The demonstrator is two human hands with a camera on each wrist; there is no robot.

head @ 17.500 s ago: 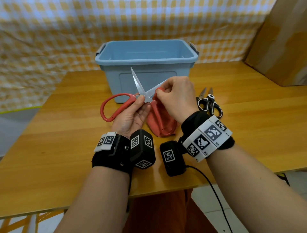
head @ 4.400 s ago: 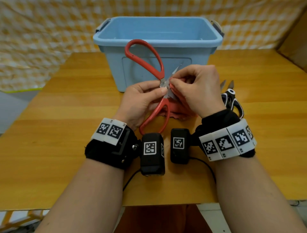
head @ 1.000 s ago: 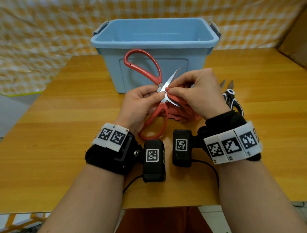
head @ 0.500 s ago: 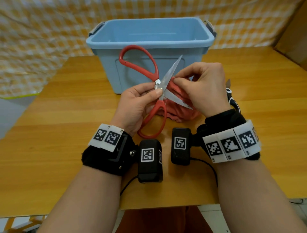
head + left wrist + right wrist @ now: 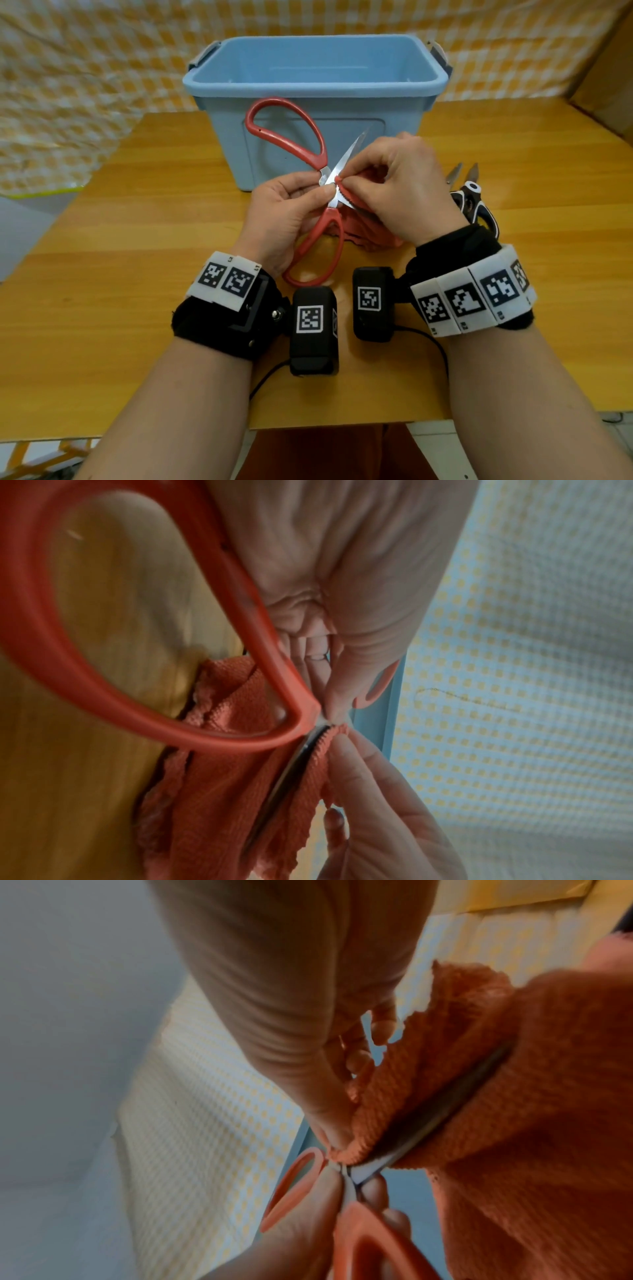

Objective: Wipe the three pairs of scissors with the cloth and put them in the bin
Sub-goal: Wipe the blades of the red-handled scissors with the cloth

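Large red-handled scissors (image 5: 310, 144) (image 5: 219, 620) (image 5: 369, 1240) are held open above the table, blades spread. My left hand (image 5: 291, 209) pinches them at the pivot. My right hand (image 5: 394, 185) pinches the red cloth (image 5: 363, 229) (image 5: 240, 777) (image 5: 531, 1096) folded over the lower blade near the pivot. The upper blade points toward the blue bin (image 5: 318, 102), which stands just behind. Black-handled scissors (image 5: 474, 202) lie on the table to the right, partly hidden by my right wrist. A third pair is not in view.
The wooden table (image 5: 137, 274) extends left and right of my hands. A yellow checked cloth (image 5: 85, 68) hangs behind. A cardboard box (image 5: 609, 61) stands at the far right. Cables run from the wrist cameras over the near edge.
My right hand has slid the cloth back down the lower blade toward the pivot; half a second ago more of that blade showed. The left hand keeps its hold.
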